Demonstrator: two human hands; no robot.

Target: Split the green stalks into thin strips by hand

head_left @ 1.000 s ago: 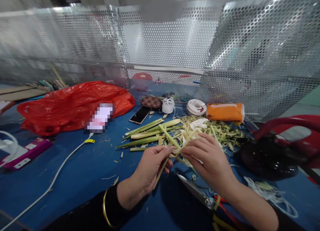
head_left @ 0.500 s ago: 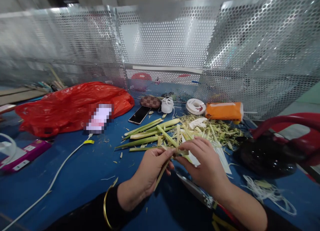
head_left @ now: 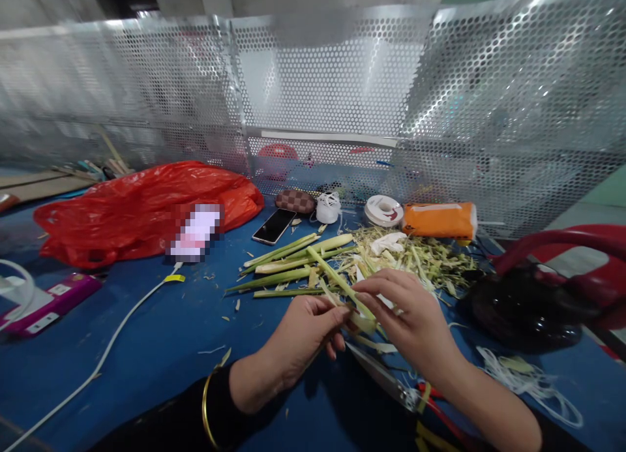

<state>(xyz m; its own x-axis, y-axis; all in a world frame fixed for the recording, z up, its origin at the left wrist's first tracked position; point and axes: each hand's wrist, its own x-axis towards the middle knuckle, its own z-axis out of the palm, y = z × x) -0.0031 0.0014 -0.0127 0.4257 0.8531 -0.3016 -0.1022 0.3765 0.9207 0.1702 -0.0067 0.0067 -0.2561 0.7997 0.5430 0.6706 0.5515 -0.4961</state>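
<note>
My left hand (head_left: 298, 341) pinches the lower end of a pale green plant stalk (head_left: 337, 281) that slants up and away to the left. My right hand (head_left: 405, 315) is closed on the same stalk just to the right, with fingers curled round a leaf strip peeling off it. Behind the hands lie several long green stalks (head_left: 288, 261) side by side on the blue table (head_left: 166, 334). To their right is a heap of peeled leaf scraps (head_left: 420, 256). Scissors (head_left: 381, 374) with red handles lie under my right wrist.
A red plastic bag (head_left: 141, 207) lies at the left, with a phone (head_left: 274, 226), a brown pouch (head_left: 296, 199), white thread spools (head_left: 384, 210) and an orange packet (head_left: 440, 220) along the perforated metal screen (head_left: 332, 100). A white cable (head_left: 117, 334) crosses the table. A dark kettle-like pot (head_left: 528, 302) sits at the right.
Both hands have dropped slightly toward me along the stalk. The right hand has pulled the leaf strip down and off to the side.
</note>
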